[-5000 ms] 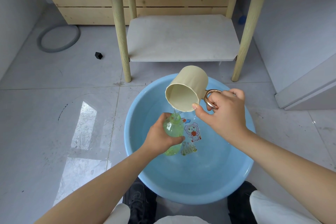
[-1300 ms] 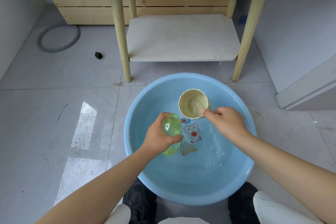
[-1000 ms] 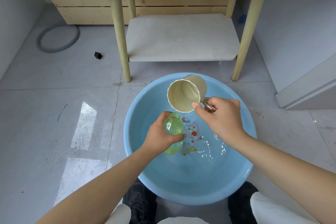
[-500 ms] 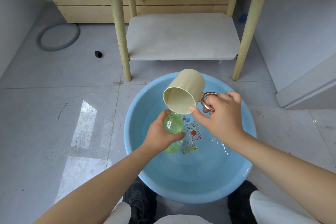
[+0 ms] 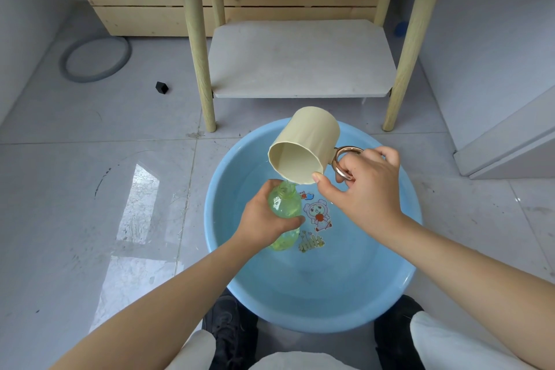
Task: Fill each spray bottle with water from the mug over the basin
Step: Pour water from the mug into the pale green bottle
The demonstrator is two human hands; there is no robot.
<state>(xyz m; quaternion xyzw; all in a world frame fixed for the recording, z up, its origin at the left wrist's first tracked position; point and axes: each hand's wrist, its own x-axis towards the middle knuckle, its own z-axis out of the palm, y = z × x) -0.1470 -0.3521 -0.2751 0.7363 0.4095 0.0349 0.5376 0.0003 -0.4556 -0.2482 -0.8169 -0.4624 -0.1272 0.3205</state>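
Pouring from tipped mug – right hand pinches handle, left hand grips spray bottle; narrow neck – stream may overshoot into basin.

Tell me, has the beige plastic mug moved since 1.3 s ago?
Yes. The beige plastic mug has risen from the water in the blue basin and now tips over the green bottle.

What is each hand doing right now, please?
Left hand: grips the green spray bottle over the basin.
Right hand: holds the tilted mug by its handle.
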